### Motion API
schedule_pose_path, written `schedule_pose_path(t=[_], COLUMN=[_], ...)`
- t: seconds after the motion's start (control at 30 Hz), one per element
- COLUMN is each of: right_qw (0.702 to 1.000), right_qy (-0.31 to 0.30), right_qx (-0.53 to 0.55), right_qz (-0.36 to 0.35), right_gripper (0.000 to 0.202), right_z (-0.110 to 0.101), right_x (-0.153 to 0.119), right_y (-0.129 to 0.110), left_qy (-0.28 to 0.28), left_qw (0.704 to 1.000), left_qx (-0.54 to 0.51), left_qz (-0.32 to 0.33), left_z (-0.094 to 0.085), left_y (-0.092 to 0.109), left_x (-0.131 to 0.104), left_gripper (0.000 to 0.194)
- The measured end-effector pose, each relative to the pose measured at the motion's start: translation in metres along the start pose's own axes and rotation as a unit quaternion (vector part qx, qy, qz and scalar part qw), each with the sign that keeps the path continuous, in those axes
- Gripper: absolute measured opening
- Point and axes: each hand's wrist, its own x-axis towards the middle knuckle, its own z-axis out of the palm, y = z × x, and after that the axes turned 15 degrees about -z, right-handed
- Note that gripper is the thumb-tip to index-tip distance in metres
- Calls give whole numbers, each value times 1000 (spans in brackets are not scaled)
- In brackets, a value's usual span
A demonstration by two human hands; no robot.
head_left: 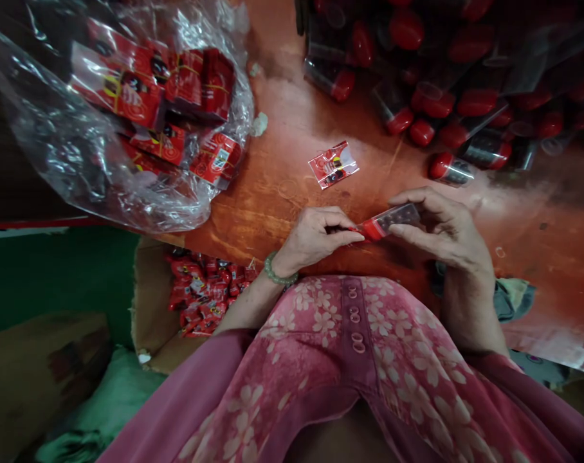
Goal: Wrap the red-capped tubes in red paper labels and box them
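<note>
Between my hands is a clear plastic tube (395,220) with a red end, lying tilted above the wooden table (273,193). My right hand (444,231) grips its clear part between thumb and fingers; small dark shapes show inside. My left hand (321,236), with a green bead bracelet (278,270) at the wrist, pinches something red at the tube's red end; whether it is a wrapper or part of the tube is unclear. Beyond the hands, a flat red printed wrapper (334,165) rests on the table.
A clear plastic bag (94,173) with bundled red wrappers (217,83) covers the back left. Many red-capped clear tubes (431,103) pile up at the back right, one (450,169) nearest my right hand. Below the table's left edge, a cardboard box (152,302) holds red packets (200,296).
</note>
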Motion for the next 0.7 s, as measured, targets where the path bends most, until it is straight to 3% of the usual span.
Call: schedule_pose_path(t=[0.3,0.63,0.7], right_qw=[999,995,995], right_qy=[-21,-89,-72], right_qx=[10,31,55], right_qz=[30,26,41], right_gripper=[30,24,25], right_z=[7,5,8], right_x=[4,18,19], right_y=[-1,-1,0], left_qy=[-72,-58,-62], left_qw=[989,985,984], left_qx=[-83,-114,-112], left_qz=[-102,-117,-122], left_z=[5,12,10], left_y=[2,4,4], left_x=[0,2,3], left_gripper=[26,29,30])
